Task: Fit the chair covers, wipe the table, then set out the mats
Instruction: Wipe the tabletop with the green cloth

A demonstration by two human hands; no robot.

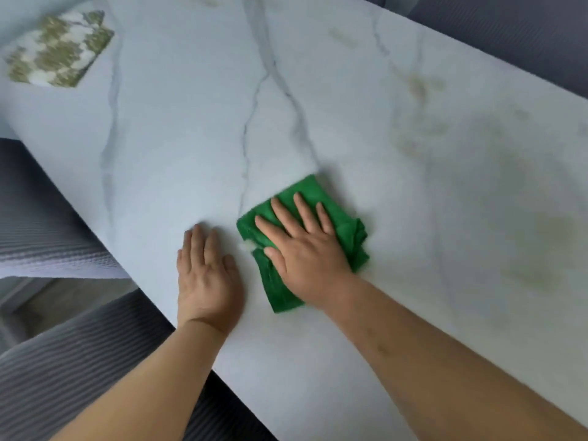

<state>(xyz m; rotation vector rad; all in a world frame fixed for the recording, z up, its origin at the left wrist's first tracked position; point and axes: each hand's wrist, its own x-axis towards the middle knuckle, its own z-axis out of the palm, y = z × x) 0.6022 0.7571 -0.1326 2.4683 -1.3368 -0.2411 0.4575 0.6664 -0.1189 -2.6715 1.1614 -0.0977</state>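
Nearest us, two bare forearms reach in from the bottom of the frame over the table's near edge. The left hand (206, 275) lies flat on the bare table (350, 106) just inside that edge. Its fingers are straight and close together, and it holds nothing. Just beside it, the right hand (305, 249) presses palm-down on a folded green cloth (318, 190), fingers straight and spread. It grips nothing and only bears down. The cloth sits near the near edge, its folds showing beyond the hand on several sides.

The table is pale and marble-like, with grey veins (257, 87) running from the cloth toward the far edge. We see yellowish smudges (541, 230) across its right part. Below the near edge, at left, grey ribbed covers (63, 361) drape chair shapes, with a strip of floor (38, 300) between them. Past the far edge, at top right, more grey ribbed fabric (509, 33) shows.

The mats (60, 49), patterned olive and white, lie toward the table's far left end, well apart from the hands. They are blurred, so we cannot count them. The frame cuts off the table's ends.
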